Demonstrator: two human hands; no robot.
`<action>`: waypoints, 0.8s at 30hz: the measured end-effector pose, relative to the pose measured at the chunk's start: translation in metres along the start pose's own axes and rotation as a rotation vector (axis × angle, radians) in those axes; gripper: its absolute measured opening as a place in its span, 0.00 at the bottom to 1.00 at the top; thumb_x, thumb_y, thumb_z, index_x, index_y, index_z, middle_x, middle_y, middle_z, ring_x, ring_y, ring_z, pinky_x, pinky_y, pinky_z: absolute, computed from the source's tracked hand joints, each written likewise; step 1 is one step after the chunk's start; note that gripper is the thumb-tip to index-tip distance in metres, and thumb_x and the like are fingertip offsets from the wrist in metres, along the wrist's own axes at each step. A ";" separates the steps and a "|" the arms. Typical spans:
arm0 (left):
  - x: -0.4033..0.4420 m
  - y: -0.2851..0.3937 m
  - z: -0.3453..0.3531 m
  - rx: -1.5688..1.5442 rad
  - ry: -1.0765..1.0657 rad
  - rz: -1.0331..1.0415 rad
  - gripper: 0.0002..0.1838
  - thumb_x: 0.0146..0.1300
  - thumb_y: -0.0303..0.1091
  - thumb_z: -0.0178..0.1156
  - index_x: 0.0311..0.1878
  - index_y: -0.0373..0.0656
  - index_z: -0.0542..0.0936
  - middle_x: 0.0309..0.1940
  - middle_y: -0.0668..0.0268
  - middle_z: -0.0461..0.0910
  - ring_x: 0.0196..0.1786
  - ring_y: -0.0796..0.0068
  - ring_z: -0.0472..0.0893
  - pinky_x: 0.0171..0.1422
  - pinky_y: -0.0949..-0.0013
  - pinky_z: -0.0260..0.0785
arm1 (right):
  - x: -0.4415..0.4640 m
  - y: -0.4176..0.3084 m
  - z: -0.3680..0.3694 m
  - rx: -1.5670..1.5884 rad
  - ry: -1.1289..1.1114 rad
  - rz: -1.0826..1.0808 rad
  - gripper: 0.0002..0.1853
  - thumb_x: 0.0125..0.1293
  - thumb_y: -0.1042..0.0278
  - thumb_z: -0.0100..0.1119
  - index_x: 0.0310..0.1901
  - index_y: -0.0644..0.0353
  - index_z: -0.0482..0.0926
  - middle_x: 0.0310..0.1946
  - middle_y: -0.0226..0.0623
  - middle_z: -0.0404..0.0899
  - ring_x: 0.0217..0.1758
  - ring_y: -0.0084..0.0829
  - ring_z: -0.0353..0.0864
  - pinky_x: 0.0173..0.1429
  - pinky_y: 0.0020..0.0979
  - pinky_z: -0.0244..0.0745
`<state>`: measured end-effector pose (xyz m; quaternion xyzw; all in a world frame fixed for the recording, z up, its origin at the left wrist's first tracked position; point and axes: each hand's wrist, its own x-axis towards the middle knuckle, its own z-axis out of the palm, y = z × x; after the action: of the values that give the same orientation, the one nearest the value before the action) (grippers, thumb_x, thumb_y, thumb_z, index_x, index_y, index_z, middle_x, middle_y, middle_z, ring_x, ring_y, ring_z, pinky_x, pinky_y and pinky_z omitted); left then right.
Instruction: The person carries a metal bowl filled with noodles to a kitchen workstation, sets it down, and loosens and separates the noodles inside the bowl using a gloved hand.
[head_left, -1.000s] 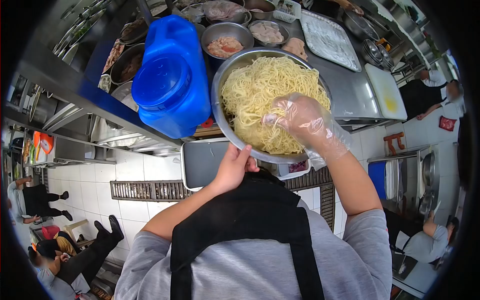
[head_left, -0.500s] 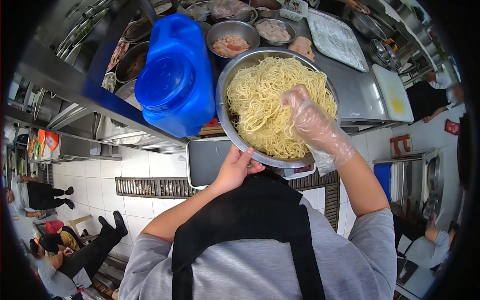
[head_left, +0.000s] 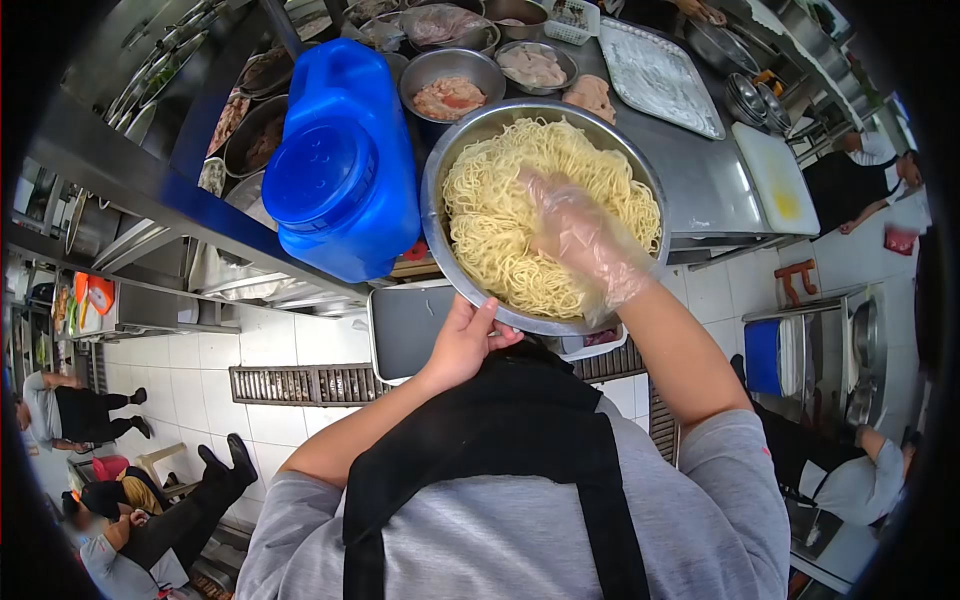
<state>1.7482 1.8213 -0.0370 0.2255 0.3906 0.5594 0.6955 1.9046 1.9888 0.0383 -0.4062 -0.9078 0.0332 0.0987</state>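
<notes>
A wide steel bowl point(head_left: 436, 215) heaped with yellow noodles point(head_left: 490, 210) is in front of my body, over the edge of the counter. My left hand point(head_left: 472, 335) grips its near rim, thumb on top and fingers curled beneath. Inside the bowl, my right hand point(head_left: 590, 245), in a clear plastic glove, is sunk into the noodles, its fingers closing around strands. The fingertips are partly buried. Just left of the bowl stands a big blue plastic jug point(head_left: 350, 190) with a round lid.
Behind the bowl are a bowl of minced meat point(head_left: 450, 95), a bowl of pale meat pieces point(head_left: 538, 68) and a floury metal tray point(head_left: 660, 80). A white cutting board point(head_left: 775, 180) lies right. Below left is a grey tray point(head_left: 405, 330). Several people are around the kitchen.
My right hand has moved left and deeper into the noodles, toward the middle of the bowl. My left hand keeps its hold on the rim.
</notes>
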 end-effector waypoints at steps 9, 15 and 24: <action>-0.001 0.004 0.000 0.014 0.012 -0.018 0.09 0.78 0.35 0.44 0.57 0.47 0.63 0.46 0.64 0.75 0.39 0.79 0.79 0.53 0.63 0.80 | -0.005 -0.022 -0.124 0.658 0.148 0.193 0.22 0.59 0.75 0.62 0.57 0.62 0.78 0.39 0.39 0.83 0.35 0.28 0.82 0.44 0.28 0.79; -0.002 0.006 0.000 0.013 0.003 -0.026 0.09 0.78 0.36 0.44 0.56 0.46 0.62 0.47 0.65 0.75 0.39 0.79 0.79 0.54 0.63 0.80 | 0.006 -0.013 -0.163 0.249 0.158 0.038 0.29 0.54 0.65 0.72 0.58 0.65 0.76 0.55 0.46 0.78 0.54 0.35 0.81 0.58 0.34 0.76; 0.000 0.002 0.003 0.018 0.000 -0.014 0.10 0.79 0.36 0.43 0.58 0.47 0.62 0.49 0.64 0.74 0.40 0.80 0.78 0.55 0.62 0.80 | 0.059 -0.051 -0.018 -0.251 -0.167 -0.016 0.35 0.55 0.55 0.70 0.65 0.54 0.72 0.56 0.51 0.78 0.55 0.45 0.81 0.58 0.41 0.75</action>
<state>1.7494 1.8225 -0.0341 0.2291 0.3971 0.5508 0.6975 1.8324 1.9985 0.0725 -0.4039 -0.9131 -0.0475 -0.0286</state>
